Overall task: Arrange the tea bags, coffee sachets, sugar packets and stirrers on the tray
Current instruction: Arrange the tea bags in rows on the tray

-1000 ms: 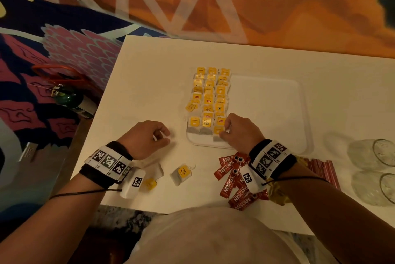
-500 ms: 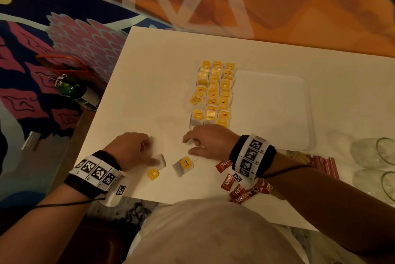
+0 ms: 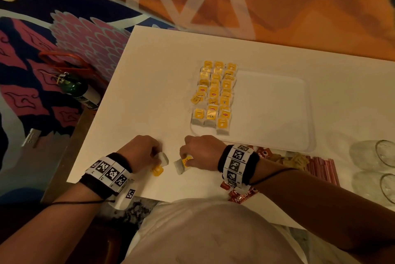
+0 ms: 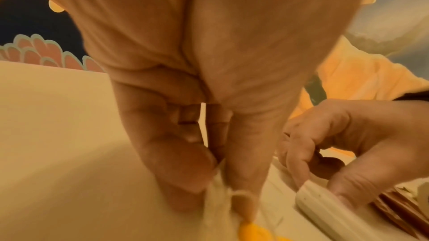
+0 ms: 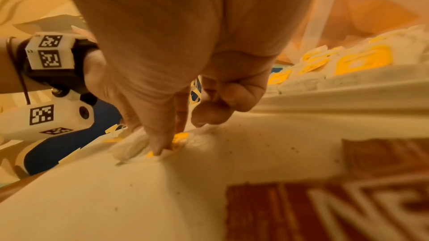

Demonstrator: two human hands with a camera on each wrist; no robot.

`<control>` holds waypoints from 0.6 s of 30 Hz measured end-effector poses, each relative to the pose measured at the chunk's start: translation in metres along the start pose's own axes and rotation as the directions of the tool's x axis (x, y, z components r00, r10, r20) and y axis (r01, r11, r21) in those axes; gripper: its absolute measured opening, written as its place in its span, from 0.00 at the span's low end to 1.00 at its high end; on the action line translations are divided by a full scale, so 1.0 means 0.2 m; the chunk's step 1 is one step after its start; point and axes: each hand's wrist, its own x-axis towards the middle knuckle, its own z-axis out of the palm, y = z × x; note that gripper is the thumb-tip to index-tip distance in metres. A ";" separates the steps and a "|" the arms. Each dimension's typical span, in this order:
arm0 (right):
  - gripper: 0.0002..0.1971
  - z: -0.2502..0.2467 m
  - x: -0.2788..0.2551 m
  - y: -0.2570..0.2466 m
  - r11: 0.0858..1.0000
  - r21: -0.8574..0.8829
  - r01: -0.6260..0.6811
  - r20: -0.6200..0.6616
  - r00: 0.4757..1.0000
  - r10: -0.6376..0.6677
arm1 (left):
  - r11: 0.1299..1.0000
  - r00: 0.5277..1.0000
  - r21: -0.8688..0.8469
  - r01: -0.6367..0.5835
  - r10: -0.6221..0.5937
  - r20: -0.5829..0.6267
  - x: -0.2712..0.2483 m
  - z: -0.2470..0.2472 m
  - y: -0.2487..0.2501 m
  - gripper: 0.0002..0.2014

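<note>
Two loose tea bags lie on the white table (image 3: 149,84), one under each hand. The left hand (image 3: 140,151) has its fingers curled, thumb and forefinger pinching the pale paper of the left tea bag (image 3: 163,159); that bag's yellow tag (image 3: 157,171) lies on the table just below the fingertips. The right hand (image 3: 203,152), just beside the left, is curled over the right tea bag (image 3: 180,165), with its thumb pressing down on the bag's yellow label, as the right wrist view shows; whether the other fingers grip the bag I cannot tell.

Beyond the right hand's knuckles sits the white tray (image 3: 277,114), its near rim close to that hand. Three rows of tea bags (image 3: 214,95) with yellow tags fill the tray's left end, farther out from both hands, while the part of the tray off to the right of them is bare.

Behind the right wrist, toward the person's body, red coffee sachets (image 3: 240,197) are scattered on the table. Past the right forearm on its outer side lie tan sugar packets (image 3: 286,160) and then a bundle of red stirrers (image 3: 320,167), both just outside the tray's near rim. Farther out on that side are two clear glasses (image 3: 374,157).

Off the table, well out from the left hand, a green bottle (image 3: 79,90) lies on the patterned floor.
</note>
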 end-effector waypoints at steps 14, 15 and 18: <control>0.06 -0.07 -0.19 0.15 0.912 0.408 -0.050 -0.231 0.960 0.156 | 0.945 0.984 -0.275 -0.179 0.171 -0.052 0.09 -0.12 0.11 0.04; 0.07 -0.08 -0.20 0.17 0.886 0.461 -0.049 -0.239 0.955 0.177 | 0.927 0.984 -0.332 -0.177 0.167 -0.057 0.09 -0.12 0.12 0.05; 0.10 -0.11 -0.25 0.21 0.833 0.552 -0.044 -0.259 0.940 0.221 | 0.879 0.983 -0.441 -0.179 0.177 -0.047 0.11 -0.15 0.16 0.05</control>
